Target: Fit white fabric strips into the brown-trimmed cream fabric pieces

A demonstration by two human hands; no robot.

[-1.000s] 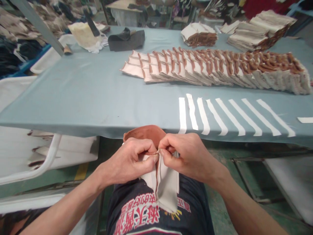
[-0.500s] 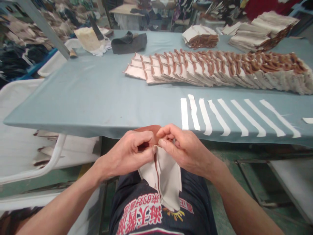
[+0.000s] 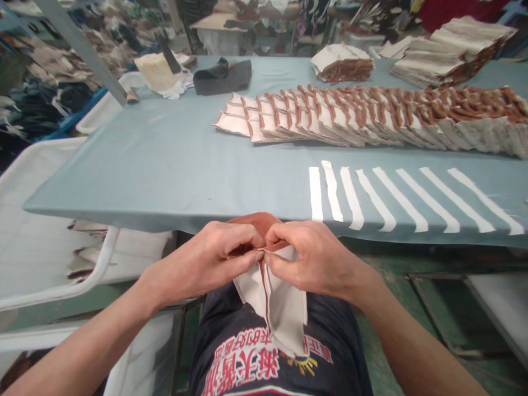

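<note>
A folded piece of fabric, cream outside with a rust-brown lining and seam, hangs over my lap below the table's near edge. My left hand pinches its top edge from the left, fingers closed. From the right, my right hand pinches the same edge, thumb and fingers pressed together. The two hands touch at the seam. Above them the brown lining bulges up into a rounded fold.
A blue-grey covered table stretches ahead. A long overlapping row of similar cream-and-brown pieces lies across it. Several white strips sit near the front right edge. Stacks stand at the back. A white bin stands left.
Both hands have kept their pinch on the fabric's top edge and shifted slightly. The view has drifted a little to the left, so the table contents sit further right.
</note>
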